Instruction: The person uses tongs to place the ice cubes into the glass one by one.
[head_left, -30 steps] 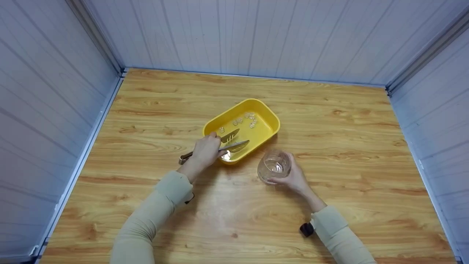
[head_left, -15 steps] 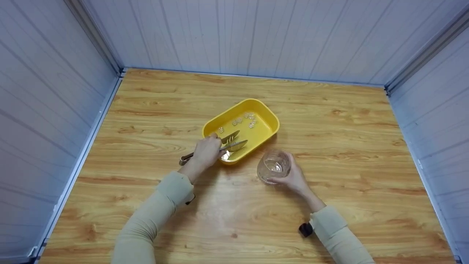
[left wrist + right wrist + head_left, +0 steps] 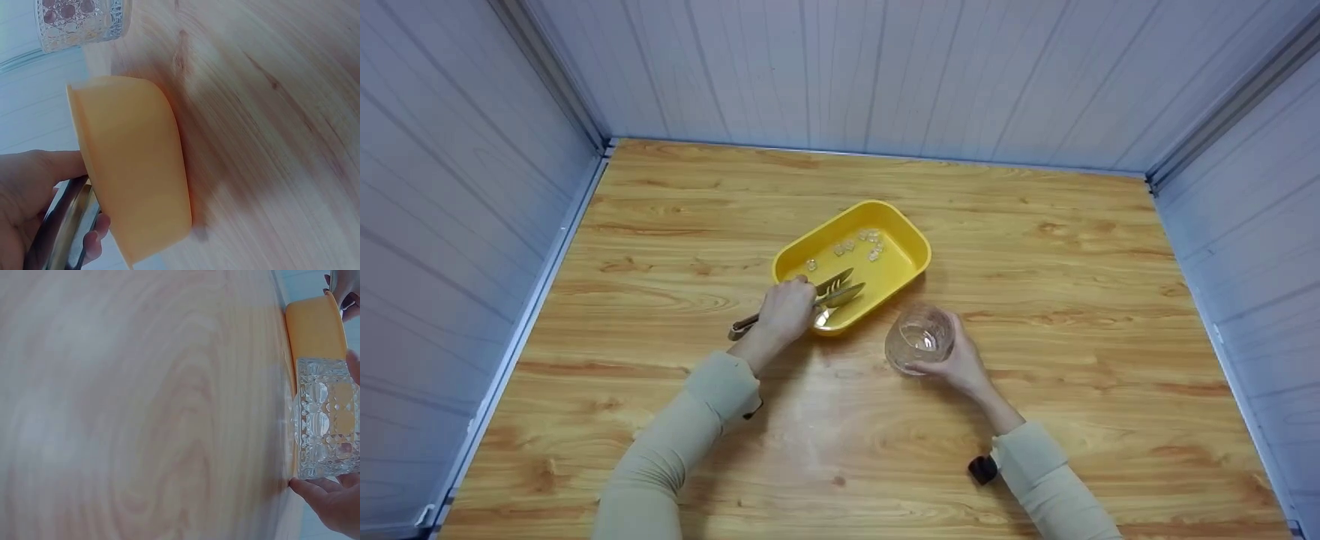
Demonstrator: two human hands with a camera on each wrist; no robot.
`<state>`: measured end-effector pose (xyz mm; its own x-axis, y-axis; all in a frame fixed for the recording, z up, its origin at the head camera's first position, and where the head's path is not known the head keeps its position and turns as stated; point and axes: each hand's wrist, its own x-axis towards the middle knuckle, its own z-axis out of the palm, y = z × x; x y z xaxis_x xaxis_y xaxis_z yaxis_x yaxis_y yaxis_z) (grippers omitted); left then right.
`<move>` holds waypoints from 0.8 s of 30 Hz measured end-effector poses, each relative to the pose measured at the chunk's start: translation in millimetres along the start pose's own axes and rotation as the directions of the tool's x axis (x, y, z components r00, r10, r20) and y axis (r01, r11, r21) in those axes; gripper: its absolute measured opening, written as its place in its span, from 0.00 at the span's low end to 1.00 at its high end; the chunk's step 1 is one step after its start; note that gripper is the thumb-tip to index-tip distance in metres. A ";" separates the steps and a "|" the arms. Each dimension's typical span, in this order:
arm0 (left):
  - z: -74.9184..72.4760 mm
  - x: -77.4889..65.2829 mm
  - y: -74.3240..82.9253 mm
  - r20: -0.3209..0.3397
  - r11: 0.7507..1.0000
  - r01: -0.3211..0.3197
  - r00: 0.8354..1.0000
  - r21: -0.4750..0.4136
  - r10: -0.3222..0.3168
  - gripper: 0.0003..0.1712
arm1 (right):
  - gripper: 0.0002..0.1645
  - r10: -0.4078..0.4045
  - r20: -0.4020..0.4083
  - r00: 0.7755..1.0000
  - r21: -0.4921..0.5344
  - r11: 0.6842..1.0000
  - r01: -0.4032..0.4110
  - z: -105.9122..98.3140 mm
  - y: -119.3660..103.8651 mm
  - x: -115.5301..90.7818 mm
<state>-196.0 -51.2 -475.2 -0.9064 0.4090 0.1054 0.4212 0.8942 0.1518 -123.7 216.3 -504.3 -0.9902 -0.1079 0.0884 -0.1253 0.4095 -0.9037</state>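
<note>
My left hand (image 3: 787, 309) grips metal tongs (image 3: 844, 294) at the near left end of a yellow tub (image 3: 913, 244). The two slotted tong tips reach down into the tub, a small gap between them. Several small clear cubes (image 3: 849, 245) lie on the tub floor, mostly toward its far end; the left hand hides part of the near end. In the left wrist view, fingers and thumb wrap the tong arms (image 3: 67, 225) beside the tub rim. My right hand (image 3: 961, 367) holds a clear cut-glass tumbler (image 3: 916, 343), upright, just right of the tub.
Everything stands on a wood-grain table (image 3: 840, 450). Pale panel walls (image 3: 840, 75) enclose it at the back and on both sides. A small black device (image 3: 982, 469) sits at the right cuff.
The tong tips have drawn closer together over the last second, and the left hand has shifted very slightly. The right hand stays on the tumbler, which keeps its place.
</note>
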 end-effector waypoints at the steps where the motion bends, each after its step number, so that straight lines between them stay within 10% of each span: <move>1: -0.1 0.2 0.3 0.006 1.000 0.004 1.000 -0.003 -0.004 0.06 | 0.55 0.004 -0.003 1.000 -0.001 1.000 -0.004 0.1 0.1 -0.2; 24: 4.2 -1.3 3.5 -0.020 1.000 -0.014 1.000 -0.023 0.014 0.07 | 0.54 0.037 -0.030 0.999 0.005 0.999 -0.037 3.1 -0.3 -2.6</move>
<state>-193.5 -47.8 -478.9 -0.8997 0.4175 0.1275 0.4346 0.8839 0.1726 -121.0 213.7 -505.6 -0.9956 -0.0653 0.0673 -0.0882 0.4089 -0.9083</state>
